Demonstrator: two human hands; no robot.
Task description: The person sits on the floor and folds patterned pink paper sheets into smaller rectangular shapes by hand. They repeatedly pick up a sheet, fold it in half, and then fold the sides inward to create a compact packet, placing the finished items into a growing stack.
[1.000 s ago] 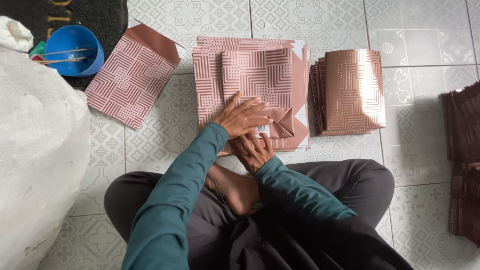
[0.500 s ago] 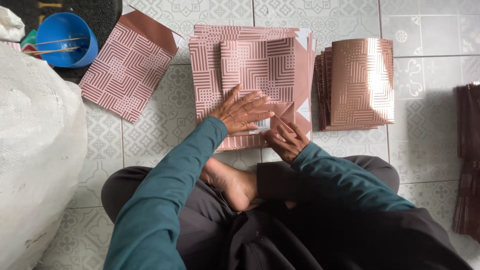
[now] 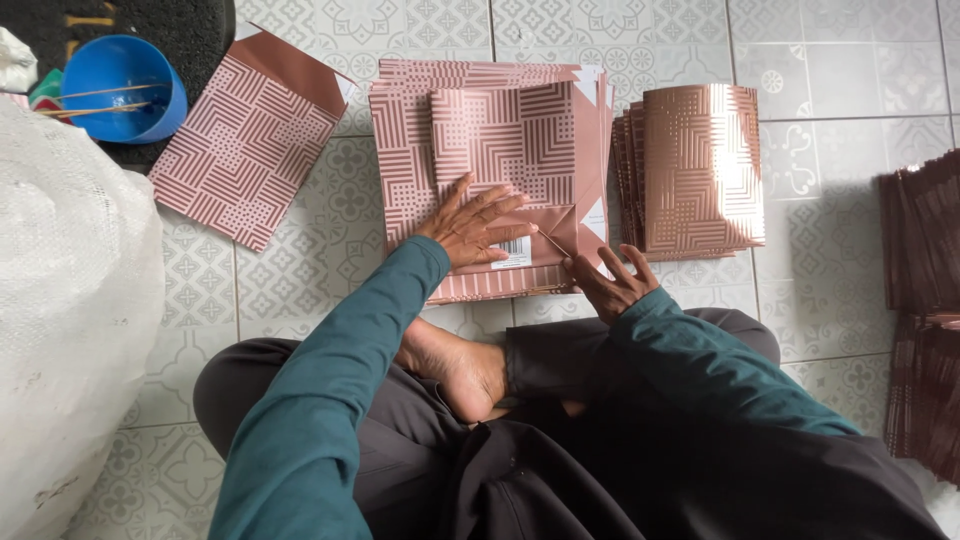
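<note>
The left hand (image 3: 470, 225) stays spread flat, fingers open, pressing the folded patterned paper bag (image 3: 505, 150) atop the flat stack (image 3: 400, 150) on the floor; the right hand (image 3: 610, 285) has slid right along the bottom fold, fingers loosely splayed, gripping nothing

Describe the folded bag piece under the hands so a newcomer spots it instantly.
On the tiled floor, find the middle pile of flat pink-patterned sheets before the seated person. On top lies the smaller folded paper bag, pressed by the left hand, the right hand at its corner. Unlike its neighbours, its bottom flaps are folded into triangles.
</note>
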